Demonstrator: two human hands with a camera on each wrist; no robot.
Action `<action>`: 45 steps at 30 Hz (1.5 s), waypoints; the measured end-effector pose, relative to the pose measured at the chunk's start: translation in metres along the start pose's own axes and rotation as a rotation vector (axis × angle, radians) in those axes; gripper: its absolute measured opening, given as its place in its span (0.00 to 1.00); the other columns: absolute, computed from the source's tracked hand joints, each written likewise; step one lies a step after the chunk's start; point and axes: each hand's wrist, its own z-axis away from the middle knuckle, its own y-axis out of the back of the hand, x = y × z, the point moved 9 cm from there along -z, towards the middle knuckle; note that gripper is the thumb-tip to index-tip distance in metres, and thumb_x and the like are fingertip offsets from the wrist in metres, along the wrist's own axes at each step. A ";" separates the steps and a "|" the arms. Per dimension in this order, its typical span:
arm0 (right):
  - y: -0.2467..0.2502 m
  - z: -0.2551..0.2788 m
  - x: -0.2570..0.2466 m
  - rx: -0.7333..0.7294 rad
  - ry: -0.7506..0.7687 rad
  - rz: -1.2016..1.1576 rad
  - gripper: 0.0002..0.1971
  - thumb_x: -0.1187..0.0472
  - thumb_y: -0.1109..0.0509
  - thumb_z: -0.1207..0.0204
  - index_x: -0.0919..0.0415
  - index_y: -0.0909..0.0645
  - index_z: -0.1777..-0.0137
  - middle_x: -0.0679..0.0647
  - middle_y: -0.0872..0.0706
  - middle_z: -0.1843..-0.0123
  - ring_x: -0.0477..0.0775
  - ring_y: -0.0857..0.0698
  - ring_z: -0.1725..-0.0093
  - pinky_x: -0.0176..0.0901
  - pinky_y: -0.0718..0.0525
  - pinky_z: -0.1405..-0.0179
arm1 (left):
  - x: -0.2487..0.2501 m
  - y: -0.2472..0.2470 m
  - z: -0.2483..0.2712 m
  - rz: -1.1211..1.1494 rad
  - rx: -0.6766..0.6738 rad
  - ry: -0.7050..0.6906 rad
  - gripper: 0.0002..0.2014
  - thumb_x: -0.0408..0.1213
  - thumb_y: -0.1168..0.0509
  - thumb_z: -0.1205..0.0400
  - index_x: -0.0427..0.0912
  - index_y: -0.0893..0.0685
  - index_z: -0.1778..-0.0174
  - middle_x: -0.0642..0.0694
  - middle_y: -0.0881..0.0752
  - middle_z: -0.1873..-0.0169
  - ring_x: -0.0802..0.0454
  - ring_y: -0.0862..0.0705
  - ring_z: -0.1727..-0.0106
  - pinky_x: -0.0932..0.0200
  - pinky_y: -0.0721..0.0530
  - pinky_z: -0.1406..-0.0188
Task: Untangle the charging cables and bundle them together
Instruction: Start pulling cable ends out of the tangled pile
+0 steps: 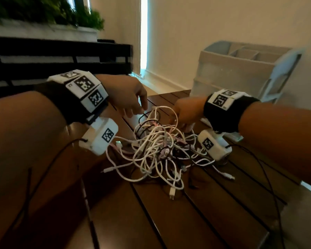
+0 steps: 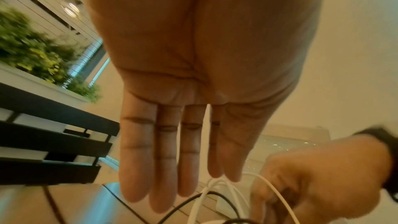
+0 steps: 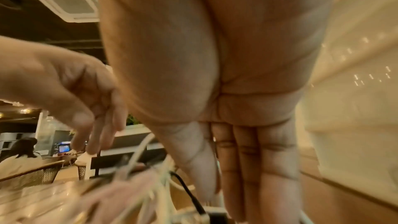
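A tangle of white, pink and black charging cables point(image 1: 160, 150) lies in a heap on the slatted brown wooden table point(image 1: 196, 221). My left hand point(image 1: 133, 103) hovers over the heap's far left edge, fingers pointing down. In the left wrist view, the left hand's fingers point(image 2: 168, 159) are straight and hold nothing, just above a white and a black cable point(image 2: 204, 198). My right hand point(image 1: 185, 115) reaches into the far right of the heap. In the right wrist view, its fingers point(image 3: 258, 168) run straight down to the blurred cables point(image 3: 140, 193), thumb beside the forefinger; no pinched cable shows.
A pale grey desk organiser point(image 1: 241, 69) with compartments stands at the table's far right, close behind my right wrist. A black slatted bench point(image 1: 61, 56) and a white planter with greenery point(image 1: 43, 29) are beyond the left. Loose plugs point(image 1: 171, 192) trail toward me.
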 end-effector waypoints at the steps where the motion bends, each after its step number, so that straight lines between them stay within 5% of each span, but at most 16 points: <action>1: 0.006 0.008 -0.003 0.032 -0.012 0.006 0.06 0.64 0.27 0.24 0.67 0.13 0.52 0.58 0.09 0.62 0.51 0.11 0.68 0.36 0.14 0.74 | -0.004 -0.002 0.007 -0.027 0.017 0.029 0.05 0.32 0.30 0.21 0.45 0.13 0.52 0.47 0.10 0.65 0.54 0.10 0.65 0.59 0.14 0.68; 4: 0.016 0.039 -0.012 0.105 -0.047 0.032 0.03 0.68 0.28 0.25 0.67 0.16 0.60 0.55 0.12 0.73 0.50 0.13 0.76 0.38 0.15 0.76 | -0.022 -0.017 0.027 -0.090 0.002 0.144 0.06 0.28 0.31 0.21 0.42 0.11 0.53 0.44 0.09 0.63 0.51 0.10 0.64 0.59 0.12 0.69; 8: 0.012 0.068 -0.021 0.077 -0.070 0.125 0.10 0.61 0.25 0.26 0.68 0.13 0.51 0.61 0.08 0.61 0.56 0.09 0.65 0.45 0.09 0.65 | -0.036 -0.041 0.041 -0.164 -0.114 0.252 0.09 0.28 0.29 0.23 0.36 0.11 0.48 0.46 0.12 0.67 0.52 0.13 0.69 0.62 0.13 0.69; 11: 0.013 0.076 -0.034 0.078 -0.043 0.089 0.11 0.60 0.24 0.26 0.68 0.13 0.50 0.59 0.09 0.63 0.56 0.10 0.66 0.44 0.10 0.66 | -0.043 -0.050 0.038 -0.153 -0.122 0.315 0.13 0.33 0.27 0.23 0.37 0.14 0.43 0.46 0.12 0.60 0.52 0.13 0.65 0.62 0.13 0.67; 15: 0.010 0.077 -0.048 0.063 0.004 0.061 0.12 0.60 0.25 0.26 0.68 0.13 0.49 0.60 0.09 0.62 0.57 0.10 0.63 0.47 0.09 0.60 | -0.052 -0.069 0.030 -0.186 -0.191 0.385 0.16 0.41 0.23 0.28 0.35 0.11 0.49 0.41 0.08 0.57 0.44 0.10 0.56 0.53 0.11 0.52; 20: 0.003 0.072 -0.056 0.067 0.079 0.048 0.12 0.58 0.25 0.25 0.66 0.13 0.49 0.60 0.08 0.58 0.58 0.08 0.59 0.46 0.09 0.59 | -0.053 -0.081 0.026 -0.194 -0.194 0.413 0.07 0.37 0.22 0.29 0.37 0.09 0.60 0.45 0.09 0.66 0.47 0.09 0.58 0.54 0.12 0.53; 23: 0.000 0.070 -0.063 0.095 0.131 -0.069 0.11 0.61 0.26 0.25 0.68 0.14 0.48 0.61 0.08 0.58 0.58 0.08 0.58 0.46 0.09 0.59 | -0.044 -0.076 0.029 -0.125 -0.178 0.404 0.07 0.34 0.22 0.31 0.38 0.08 0.59 0.44 0.09 0.63 0.48 0.12 0.62 0.53 0.12 0.53; 26: 0.003 0.072 -0.071 0.170 0.174 -0.147 0.09 0.62 0.25 0.27 0.67 0.12 0.52 0.58 0.08 0.63 0.53 0.08 0.64 0.47 0.09 0.57 | -0.028 -0.041 0.033 0.111 0.068 0.349 0.07 0.31 0.23 0.30 0.40 0.08 0.57 0.45 0.09 0.65 0.51 0.13 0.65 0.56 0.13 0.60; 29: 0.018 0.079 -0.072 0.368 0.190 -0.198 0.06 0.65 0.28 0.30 0.65 0.16 0.67 0.51 0.15 0.80 0.44 0.18 0.81 0.35 0.16 0.75 | -0.005 -0.012 0.043 0.446 0.290 0.256 0.07 0.28 0.25 0.26 0.34 0.10 0.53 0.40 0.10 0.62 0.51 0.13 0.66 0.58 0.13 0.64; 31: 0.012 0.078 -0.070 0.342 0.208 -0.395 0.09 0.65 0.30 0.25 0.63 0.22 0.67 0.53 0.16 0.76 0.47 0.18 0.78 0.34 0.18 0.76 | 0.010 -0.004 0.049 0.643 0.357 0.208 0.07 0.25 0.29 0.22 0.32 0.13 0.50 0.41 0.12 0.64 0.53 0.13 0.70 0.61 0.13 0.72; 34: -0.017 0.071 -0.069 0.174 0.227 -0.371 0.08 0.59 0.29 0.23 0.64 0.18 0.59 0.59 0.13 0.65 0.53 0.15 0.71 0.39 0.13 0.68 | 0.024 -0.005 0.045 0.807 0.356 0.142 0.07 0.25 0.36 0.17 0.34 0.19 0.45 0.39 0.14 0.62 0.51 0.13 0.67 0.56 0.11 0.73; 36: -0.026 0.065 -0.063 0.195 0.219 -0.049 0.16 0.51 0.31 0.21 0.65 0.14 0.54 0.58 0.10 0.61 0.51 0.14 0.68 0.40 0.14 0.59 | 0.030 -0.007 0.036 0.794 0.331 0.090 0.08 0.24 0.39 0.16 0.35 0.21 0.43 0.39 0.16 0.62 0.48 0.14 0.66 0.54 0.10 0.69; 39: -0.021 0.054 -0.046 0.244 0.168 0.156 0.21 0.48 0.34 0.19 0.67 0.12 0.54 0.57 0.08 0.59 0.55 0.12 0.61 0.40 0.18 0.60 | 0.035 -0.010 0.016 0.769 0.314 0.029 0.08 0.24 0.38 0.16 0.33 0.21 0.42 0.39 0.16 0.64 0.50 0.17 0.70 0.59 0.14 0.70; 42: -0.023 0.038 -0.011 0.118 0.015 -0.064 0.14 0.55 0.31 0.20 0.68 0.12 0.54 0.56 0.08 0.62 0.54 0.10 0.63 0.40 0.12 0.59 | 0.033 -0.009 -0.002 0.802 0.329 0.024 0.06 0.26 0.32 0.19 0.31 0.17 0.47 0.40 0.13 0.67 0.52 0.15 0.72 0.61 0.14 0.72; 45: -0.015 0.034 0.010 0.143 -0.039 -0.171 0.12 0.58 0.29 0.22 0.69 0.12 0.53 0.57 0.08 0.62 0.56 0.08 0.61 0.46 0.09 0.55 | 0.032 -0.014 -0.014 0.830 0.304 0.027 0.06 0.26 0.28 0.24 0.30 0.15 0.53 0.40 0.13 0.69 0.53 0.14 0.72 0.63 0.16 0.73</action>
